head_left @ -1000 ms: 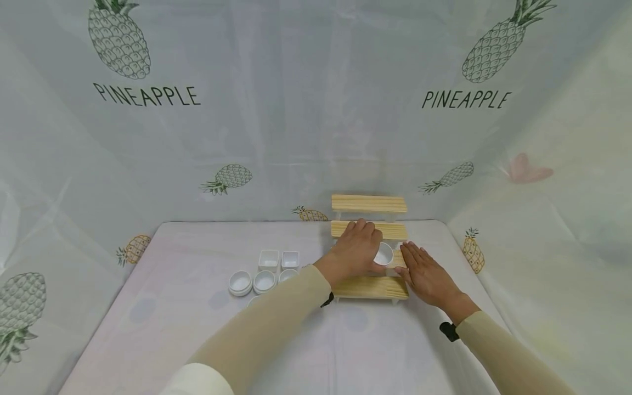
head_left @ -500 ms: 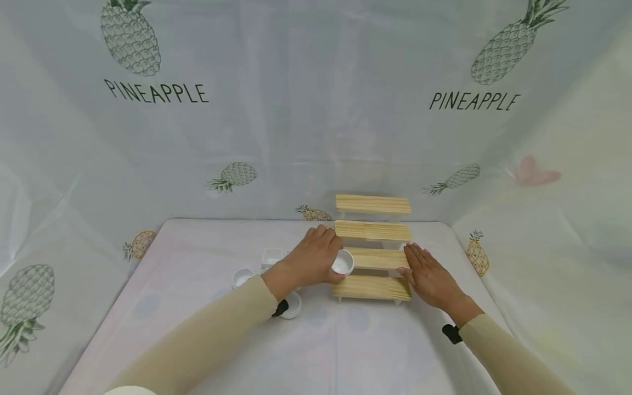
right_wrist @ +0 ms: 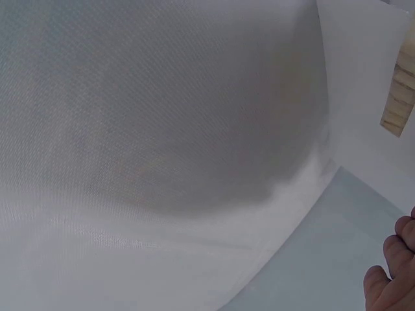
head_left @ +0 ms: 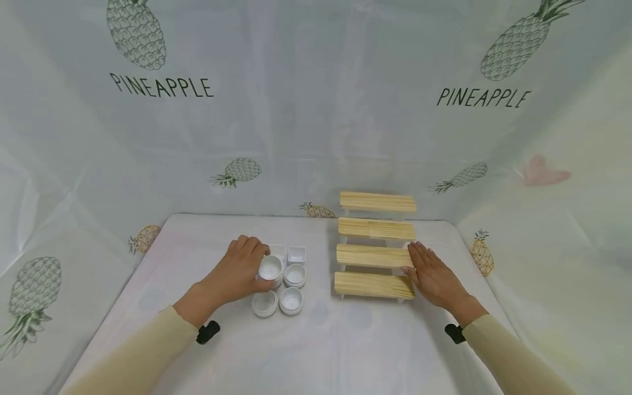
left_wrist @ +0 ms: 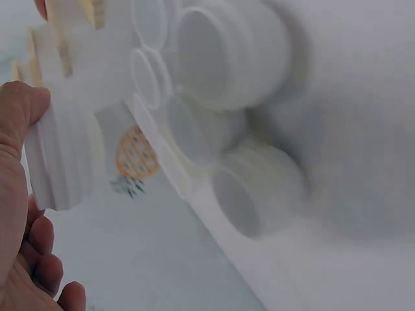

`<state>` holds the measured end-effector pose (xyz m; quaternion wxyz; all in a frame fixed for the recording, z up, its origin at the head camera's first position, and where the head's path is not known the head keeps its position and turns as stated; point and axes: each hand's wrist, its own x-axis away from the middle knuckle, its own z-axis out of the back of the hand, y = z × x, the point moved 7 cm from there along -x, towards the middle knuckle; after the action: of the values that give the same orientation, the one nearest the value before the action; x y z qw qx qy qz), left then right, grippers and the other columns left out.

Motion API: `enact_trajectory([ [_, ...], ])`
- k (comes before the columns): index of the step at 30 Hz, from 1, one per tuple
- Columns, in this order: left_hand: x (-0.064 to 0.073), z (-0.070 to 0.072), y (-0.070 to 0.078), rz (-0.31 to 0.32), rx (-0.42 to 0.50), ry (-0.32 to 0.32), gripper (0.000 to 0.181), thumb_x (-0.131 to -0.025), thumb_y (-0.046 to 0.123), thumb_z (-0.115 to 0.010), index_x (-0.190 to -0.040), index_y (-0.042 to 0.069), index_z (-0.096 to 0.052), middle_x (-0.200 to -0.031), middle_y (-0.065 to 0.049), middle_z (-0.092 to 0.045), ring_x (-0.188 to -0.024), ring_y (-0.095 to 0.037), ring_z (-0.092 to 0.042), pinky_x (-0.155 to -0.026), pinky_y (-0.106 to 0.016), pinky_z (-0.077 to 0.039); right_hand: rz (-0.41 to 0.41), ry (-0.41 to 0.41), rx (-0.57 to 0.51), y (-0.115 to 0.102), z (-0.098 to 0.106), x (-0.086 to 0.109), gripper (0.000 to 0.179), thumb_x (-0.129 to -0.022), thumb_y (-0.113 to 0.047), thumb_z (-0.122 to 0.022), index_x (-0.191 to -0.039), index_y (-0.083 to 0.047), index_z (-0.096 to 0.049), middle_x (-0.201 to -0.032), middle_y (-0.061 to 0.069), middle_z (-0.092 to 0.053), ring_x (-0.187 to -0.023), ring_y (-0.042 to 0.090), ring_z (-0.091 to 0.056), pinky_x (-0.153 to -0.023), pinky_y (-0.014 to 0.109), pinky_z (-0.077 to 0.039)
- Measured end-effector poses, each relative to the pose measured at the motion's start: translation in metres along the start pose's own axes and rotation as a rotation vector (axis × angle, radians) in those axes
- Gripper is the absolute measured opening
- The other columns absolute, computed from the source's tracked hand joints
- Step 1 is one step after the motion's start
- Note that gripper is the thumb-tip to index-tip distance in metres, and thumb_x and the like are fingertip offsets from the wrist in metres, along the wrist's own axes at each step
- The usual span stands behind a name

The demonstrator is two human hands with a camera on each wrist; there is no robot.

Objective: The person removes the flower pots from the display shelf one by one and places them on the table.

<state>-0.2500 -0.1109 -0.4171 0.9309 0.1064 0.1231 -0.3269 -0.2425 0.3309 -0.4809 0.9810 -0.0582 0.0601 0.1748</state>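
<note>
My left hand point(head_left: 239, 271) pinches a small round white bowl point(head_left: 271, 267) between thumb and fingers, above the group of dishes at the table's middle left. In the left wrist view the held bowl point(left_wrist: 68, 152) has ridged sides, perhaps from several stacked together. Round white bowls point(head_left: 295, 274) stand close by, with two more, a left one point(head_left: 265, 303) and a right one point(head_left: 292, 299), in front. My right hand point(head_left: 434, 274) rests with straight fingers at the right end of the tiered wooden stand point(head_left: 372, 255). The right wrist view catches only its fingertips point(right_wrist: 397, 249).
A square white dish point(head_left: 297, 254) sits behind the round bowls, with another partly hidden beside it. The stand's four-sided plank shelves rise in steps toward the back curtain point(head_left: 316, 109). A pale cloth covers the table point(head_left: 316, 351).
My left hand has carried the white bowl leftward, away from the stand's shelf to over the other dishes. My right hand has stayed at the stand's right end.
</note>
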Motion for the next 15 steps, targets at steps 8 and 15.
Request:
enact_trajectory([
  [8, 0.069, -0.001, -0.039, 0.115, -0.043, 0.007, 0.064, -0.075, 0.045, -0.094, -0.113, 0.004, -0.063, -0.105, -0.008, -0.060, -0.099, -0.029, -0.048, -0.088, -0.047, -0.041, -0.012, -0.019, 0.000, 0.001, 0.000, -0.001, 0.071, -0.114, -0.040, -0.041, -0.160, 0.013, -0.027, -0.167, 0.034, -0.027, -0.155, 0.050, -0.027, -0.124, 0.061, -0.026],
  [15, 0.101, -0.027, -0.059, 0.206, -0.039, -0.027, 0.062, -0.076, 0.045, -0.092, -0.113, 0.004, -0.063, -0.104, -0.008, -0.059, -0.099, -0.030, -0.049, -0.084, -0.046, -0.040, -0.020, -0.028, 0.008, 0.001, -0.001, -0.002, 0.072, -0.114, -0.041, -0.040, -0.160, 0.013, -0.026, -0.167, 0.033, -0.026, -0.156, 0.050, -0.026, -0.124, 0.062, -0.025],
])
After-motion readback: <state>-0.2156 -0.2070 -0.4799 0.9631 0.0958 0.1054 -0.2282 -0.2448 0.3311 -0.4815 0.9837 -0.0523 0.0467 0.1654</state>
